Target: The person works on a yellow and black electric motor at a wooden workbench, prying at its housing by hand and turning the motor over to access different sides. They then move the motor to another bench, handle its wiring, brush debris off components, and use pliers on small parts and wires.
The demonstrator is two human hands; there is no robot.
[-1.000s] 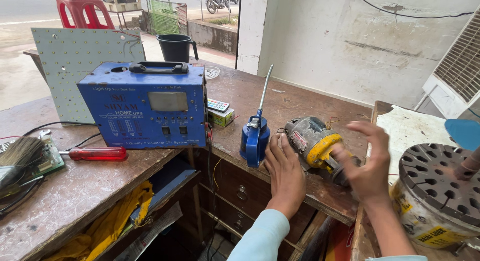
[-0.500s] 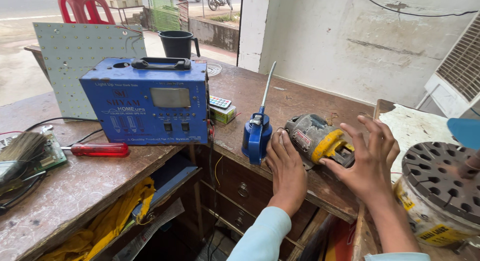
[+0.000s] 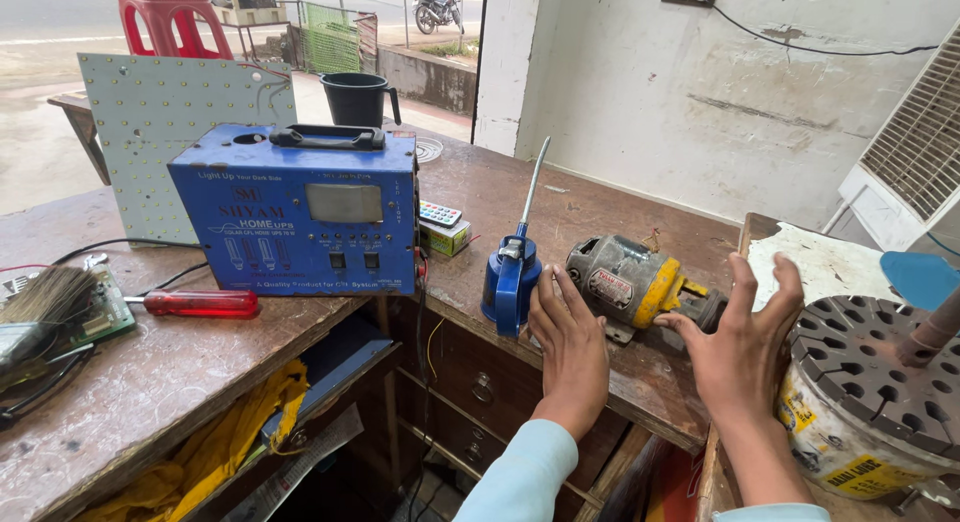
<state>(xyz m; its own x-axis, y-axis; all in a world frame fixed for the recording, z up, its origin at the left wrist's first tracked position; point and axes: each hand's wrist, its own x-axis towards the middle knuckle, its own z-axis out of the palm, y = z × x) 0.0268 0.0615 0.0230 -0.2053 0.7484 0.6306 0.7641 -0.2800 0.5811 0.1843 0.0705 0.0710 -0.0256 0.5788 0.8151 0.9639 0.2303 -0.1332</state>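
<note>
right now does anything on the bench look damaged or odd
The small motor between the left hand and right hand looks worn: grimy casing, chipped yellow paint. Nothing looks spilled.

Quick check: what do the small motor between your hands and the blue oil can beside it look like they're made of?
The motor looks like cast metal: dull grey, scuffed body with grime, plus a yellow painted band near the shaft end. The oil can looks like painted sheet metal or possibly plastic; its glossy blue body leaves that open. Its long thin spout and lever are bare silvery metal.
</note>
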